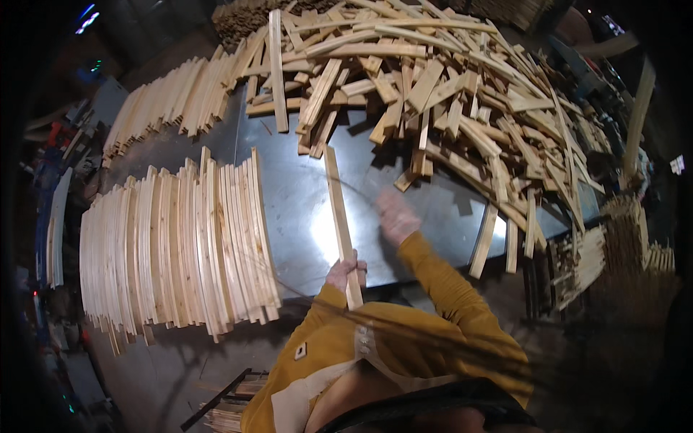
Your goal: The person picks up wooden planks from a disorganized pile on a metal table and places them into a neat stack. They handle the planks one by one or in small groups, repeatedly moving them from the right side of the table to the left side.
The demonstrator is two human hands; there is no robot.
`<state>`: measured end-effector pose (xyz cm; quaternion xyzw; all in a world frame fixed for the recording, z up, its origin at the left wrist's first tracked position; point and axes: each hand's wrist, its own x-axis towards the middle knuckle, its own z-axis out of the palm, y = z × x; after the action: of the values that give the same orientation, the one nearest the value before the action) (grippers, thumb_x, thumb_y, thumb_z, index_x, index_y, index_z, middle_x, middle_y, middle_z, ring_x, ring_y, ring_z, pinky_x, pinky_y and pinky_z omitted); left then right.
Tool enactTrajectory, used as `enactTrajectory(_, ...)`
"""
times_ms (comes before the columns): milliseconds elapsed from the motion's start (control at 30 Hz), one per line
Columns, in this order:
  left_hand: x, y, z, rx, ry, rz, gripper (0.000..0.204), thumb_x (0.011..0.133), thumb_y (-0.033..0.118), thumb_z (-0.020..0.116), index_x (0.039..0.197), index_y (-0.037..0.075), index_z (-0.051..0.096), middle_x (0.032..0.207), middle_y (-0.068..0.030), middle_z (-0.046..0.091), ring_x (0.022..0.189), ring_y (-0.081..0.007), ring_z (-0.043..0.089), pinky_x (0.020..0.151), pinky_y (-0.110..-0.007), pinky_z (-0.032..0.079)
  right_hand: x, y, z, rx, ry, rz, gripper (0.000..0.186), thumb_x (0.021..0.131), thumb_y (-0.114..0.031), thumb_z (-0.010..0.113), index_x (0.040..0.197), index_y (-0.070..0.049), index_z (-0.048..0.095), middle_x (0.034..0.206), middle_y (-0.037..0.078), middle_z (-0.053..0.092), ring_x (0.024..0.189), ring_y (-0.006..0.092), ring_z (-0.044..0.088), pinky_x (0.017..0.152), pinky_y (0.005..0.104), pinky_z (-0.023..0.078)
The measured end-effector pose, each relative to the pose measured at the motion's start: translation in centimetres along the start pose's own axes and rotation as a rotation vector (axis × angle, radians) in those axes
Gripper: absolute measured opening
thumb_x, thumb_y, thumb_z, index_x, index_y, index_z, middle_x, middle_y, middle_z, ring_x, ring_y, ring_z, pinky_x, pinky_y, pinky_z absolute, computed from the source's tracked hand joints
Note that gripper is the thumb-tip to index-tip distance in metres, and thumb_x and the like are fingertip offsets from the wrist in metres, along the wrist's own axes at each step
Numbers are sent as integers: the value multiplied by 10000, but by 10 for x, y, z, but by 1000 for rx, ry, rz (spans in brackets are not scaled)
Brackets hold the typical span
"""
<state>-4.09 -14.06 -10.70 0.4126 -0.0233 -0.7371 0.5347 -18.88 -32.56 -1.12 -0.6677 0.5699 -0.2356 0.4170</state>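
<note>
Pale wood slat (pixel 336 209) in the L hand (pixel 338 277), fingers wrapped round it nr its lower end, right at the near edge of the counter (pixel 290 180); the rest runs away from the body toward the far edge, tip just short of the heap. Can't tell if the far end rests on metal or hangs. R hand (pixel 398 218) is over the counter, to the slat's right, apart from it and blurred; looks to hold nothing, but can't tell how spread the fingers are.

To do it well, IMO: hold nearer mid-length for better balance, or steady the far end w/ the R hand; turn the slat to check faces & edges; keep the tip clear of the heap.

Left of the slat, the near row (pixel 177 249) stands packed, ends jutting past the near edge. If adding there, square to its R side & match ends, approx. Beyond it, toward the far L corner, the far row (pixel 170 101). Heap (pixel 433 90) fills the far R part, tangled; best lift top pcs first. Mind the overhanging slats (pixel 483 242) at the near edge, R side: easy to snag w/ a sleeve.
</note>
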Motion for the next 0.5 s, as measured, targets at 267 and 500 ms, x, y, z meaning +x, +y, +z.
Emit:
enactTrajectory(267, -23, -4, 87, 345, 267, 401, 390, 969, 224, 597, 1255, -34, 537, 866, -78, 629, 684, -147, 603, 586, -293, 531, 132, -78, -129, 795, -450, 224, 680, 942, -624, 536, 1176, 12, 582, 850, 159, 680, 753, 275, 676, 613, 403, 574)
enactTrajectory(500, 76, 238, 326, 1194, 364, 573, 640, 872, 475, 604, 1301, 6, 528, 866, -92, 574, 731, -182, 577, 674, -341, 514, 268, 103, -53, -188, 469, -135, 678, 952, -514, 537, 1384, 6, 478, 1246, 196, 589, 1043, 281, 627, 821, 349, 547)
